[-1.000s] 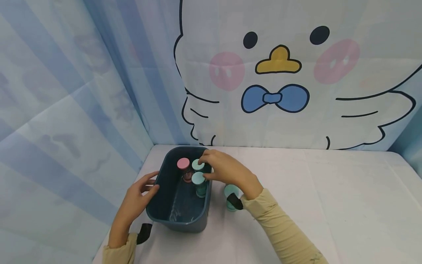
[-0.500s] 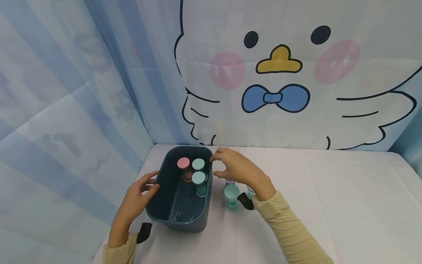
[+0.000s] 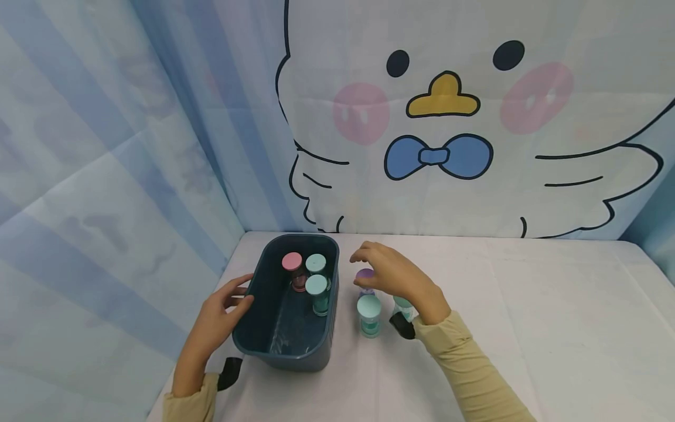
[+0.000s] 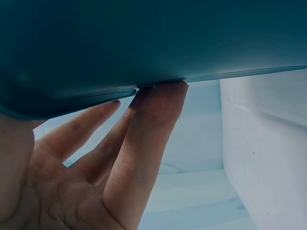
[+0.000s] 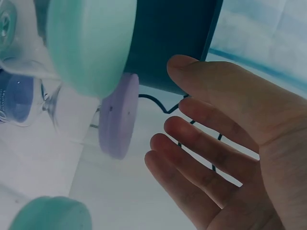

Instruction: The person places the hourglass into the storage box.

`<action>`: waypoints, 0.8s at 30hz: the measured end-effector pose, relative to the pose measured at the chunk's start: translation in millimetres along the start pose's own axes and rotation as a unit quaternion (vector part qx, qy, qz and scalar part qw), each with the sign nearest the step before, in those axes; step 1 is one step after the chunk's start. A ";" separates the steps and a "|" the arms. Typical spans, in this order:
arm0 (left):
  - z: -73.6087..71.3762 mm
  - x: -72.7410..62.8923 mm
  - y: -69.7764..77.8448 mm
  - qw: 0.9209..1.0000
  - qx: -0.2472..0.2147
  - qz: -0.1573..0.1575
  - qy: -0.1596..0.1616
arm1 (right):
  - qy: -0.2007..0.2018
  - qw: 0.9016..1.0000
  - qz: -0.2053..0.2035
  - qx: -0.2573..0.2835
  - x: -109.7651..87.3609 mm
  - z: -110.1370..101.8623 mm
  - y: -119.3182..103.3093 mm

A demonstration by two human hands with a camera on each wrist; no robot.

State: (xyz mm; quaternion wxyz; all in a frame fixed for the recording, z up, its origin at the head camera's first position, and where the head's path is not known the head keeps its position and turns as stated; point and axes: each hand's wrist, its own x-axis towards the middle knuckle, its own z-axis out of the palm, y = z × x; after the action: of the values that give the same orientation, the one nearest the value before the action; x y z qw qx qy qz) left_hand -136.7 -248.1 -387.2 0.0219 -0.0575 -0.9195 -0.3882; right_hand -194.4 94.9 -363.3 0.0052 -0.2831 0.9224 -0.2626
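Note:
A dark blue-grey bin (image 3: 282, 334) holds a pink-capped sand timer (image 3: 292, 261) and two with mint caps, a rear one (image 3: 316, 264) and a front one (image 3: 318, 287). My left hand (image 3: 215, 316) touches the bin's left side, its fingers (image 4: 144, 139) fairly straight against the outer wall. To the right of the bin, my right hand (image 3: 398, 273) hovers with parted, gently bent fingers at a purple-capped sand timer (image 5: 119, 117), holding nothing. Just nearer stands a mint-capped sand timer (image 3: 369, 316); another mint-capped one (image 3: 403, 305) is partly hidden by my right wrist.
A white cloth covers the table (image 3: 517, 328), which extends far to the right. Behind it hangs a curtain (image 3: 432, 205) with a cartoon bird, and a blue-striped curtain (image 3: 105, 193) hangs along the left side.
My right hand has let go of the rear mint-capped sand timer inside the bin and moved out rightward to the purple-capped one. My left hand has stayed at the bin.

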 end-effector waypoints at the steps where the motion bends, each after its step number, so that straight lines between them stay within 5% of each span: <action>1: 0.0 -0.1 0.0 1.000 0.000 0.000 0.000 | -0.001 1.000 0.001 0.001 -0.5 0.5 0.9; 24: -0.5 -1.3 0.4 1.000 -0.002 -0.005 -0.003 | -0.017 0.999 0.032 0.003 -6.4 15.1 15.6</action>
State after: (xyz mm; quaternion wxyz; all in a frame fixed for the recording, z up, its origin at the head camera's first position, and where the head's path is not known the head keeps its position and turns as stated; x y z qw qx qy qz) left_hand -135.3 -248.3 -386.7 0.0171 -0.0542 -0.9191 -0.3900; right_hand -194.7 101.9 -384.8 0.0305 -0.2578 0.9299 -0.2604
